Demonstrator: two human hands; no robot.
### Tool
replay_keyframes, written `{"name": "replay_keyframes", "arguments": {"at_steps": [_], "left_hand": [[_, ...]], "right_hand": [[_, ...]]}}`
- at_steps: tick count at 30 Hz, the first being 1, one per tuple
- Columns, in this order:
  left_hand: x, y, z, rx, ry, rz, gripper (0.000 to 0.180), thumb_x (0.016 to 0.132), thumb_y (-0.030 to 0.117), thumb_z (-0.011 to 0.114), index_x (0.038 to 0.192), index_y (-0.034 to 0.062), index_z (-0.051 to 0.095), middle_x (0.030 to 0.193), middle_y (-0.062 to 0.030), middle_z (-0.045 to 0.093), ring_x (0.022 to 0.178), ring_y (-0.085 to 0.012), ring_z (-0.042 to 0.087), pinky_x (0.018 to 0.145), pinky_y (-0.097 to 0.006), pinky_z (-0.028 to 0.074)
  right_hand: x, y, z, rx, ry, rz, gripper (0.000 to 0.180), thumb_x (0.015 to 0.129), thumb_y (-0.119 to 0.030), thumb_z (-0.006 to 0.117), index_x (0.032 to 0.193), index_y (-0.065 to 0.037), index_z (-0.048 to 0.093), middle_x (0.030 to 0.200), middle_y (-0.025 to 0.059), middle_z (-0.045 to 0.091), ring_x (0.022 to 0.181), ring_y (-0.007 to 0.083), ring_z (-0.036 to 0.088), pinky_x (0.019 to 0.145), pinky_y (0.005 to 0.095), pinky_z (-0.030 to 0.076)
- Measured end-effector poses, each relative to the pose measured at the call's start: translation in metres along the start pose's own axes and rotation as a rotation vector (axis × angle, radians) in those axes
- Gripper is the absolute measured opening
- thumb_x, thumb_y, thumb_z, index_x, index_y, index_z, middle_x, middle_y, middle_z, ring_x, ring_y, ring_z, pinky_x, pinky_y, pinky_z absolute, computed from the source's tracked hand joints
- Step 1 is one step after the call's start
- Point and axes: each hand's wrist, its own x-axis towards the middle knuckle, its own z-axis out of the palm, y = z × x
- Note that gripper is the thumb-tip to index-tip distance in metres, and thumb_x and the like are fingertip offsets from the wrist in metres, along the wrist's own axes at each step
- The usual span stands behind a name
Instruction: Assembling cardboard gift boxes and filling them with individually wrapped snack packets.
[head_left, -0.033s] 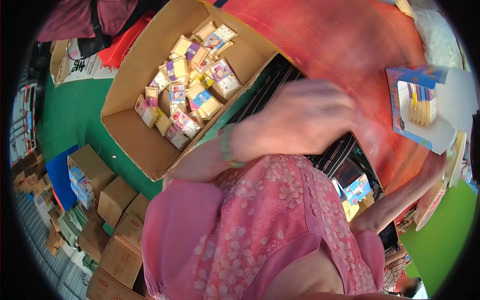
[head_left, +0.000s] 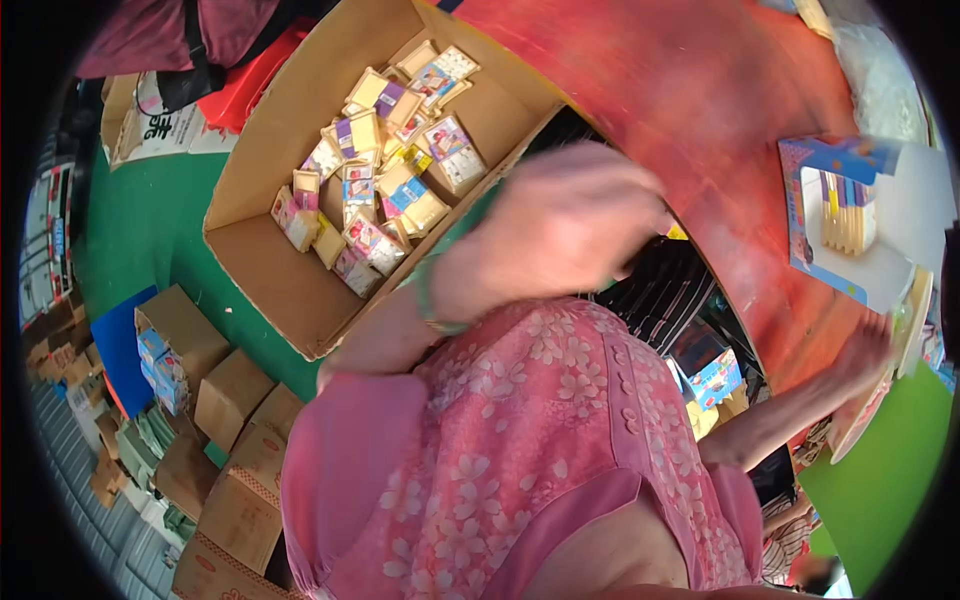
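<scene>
My left hand (head_left: pixel 565 225), with a green band round its wrist, is in front of my body beside the large cardboard box (head_left: pixel 270 275). Its fingers are smeared by motion, and whether anything is in them cannot be made out. In that box lie several small cream-coloured packs (head_left: pixel 415 200) with printed paper bands. On the right, my right hand (head_left: pixel 865 348) is just below an open blue-and-white carton (head_left: pixel 850 280), its fingers stretched upward. Upright packs (head_left: pixel 845 225) with purple and blue bands stand in a row inside this carton.
The carton rests on a red tabletop (head_left: pixel 740 130). Below the table edge sits another blue printed box (head_left: pixel 715 378). Brown cartons (head_left: pixel 235 400) are stacked at the lower left, by a green floor (head_left: pixel 140 220). A clear plastic bag (head_left: pixel 880 80) lies far right.
My left hand has moved left, away from the red table. My right hand has shifted slightly down from the carton's lower edge, and more of its fingers show.
</scene>
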Motion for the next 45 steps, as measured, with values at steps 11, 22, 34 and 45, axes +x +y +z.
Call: {"name": "replay_keyframes", "arguments": {"at_steps": [11,22,34,45], "left_hand": [[-0.172,-0.208,-0.154,1.017,-0.265,-1.048,0.103,0.071,0.033,0.081,0.147,0.0014,0.019,0.152,-0.0251,0.021,0.141,-0.0387,0.024,0.113,-0.044,0.029],[-0.204,-0.27,-0.171,1.187,-0.551,-0.917,0.086,0.074,0.023,0.067,0.147,0.0075,0.024,0.148,-0.0171,0.032,0.141,-0.0349,0.023,0.114,-0.061,0.012],[-0.127,-0.263,-0.17,1.19,-0.721,-0.603,0.082,0.064,0.014,0.074,0.137,0.0071,0.037,0.131,-0.0143,0.044,0.126,-0.0326,0.04,0.111,-0.056,0.025],[-0.128,-0.305,-0.159,1.248,-1.031,-0.604,0.088,0.079,0.017,0.064,0.152,0.0138,0.015,0.155,-0.0056,0.024,0.146,-0.0251,0.014,0.117,-0.055,0.005]], "right_hand": [[-0.162,0.05,0.186,-0.277,-0.743,0.052,0.072,0.08,-0.064,0.062,0.096,0.006,0.058,0.076,0.0128,0.061,0.067,0.0222,0.059,0.064,0.0343,0.045],[-0.147,0.163,0.4,-0.481,-1.374,0.578,0.057,0.071,-0.027,0.084,0.117,0.0,0.063,0.094,0.0094,0.069,0.091,0.0143,0.065,0.074,0.0232,0.045],[-0.153,0.196,0.392,-0.399,-1.344,0.693,0.059,0.075,-0.033,0.081,0.12,-0.001,0.061,0.097,0.0098,0.07,0.094,0.0169,0.065,0.081,0.0276,0.046],[-0.158,0.207,0.379,-0.373,-1.321,0.699,0.05,0.08,-0.027,0.078,0.12,-0.002,0.061,0.094,0.0102,0.07,0.094,0.017,0.065,0.087,0.0311,0.049]]}}
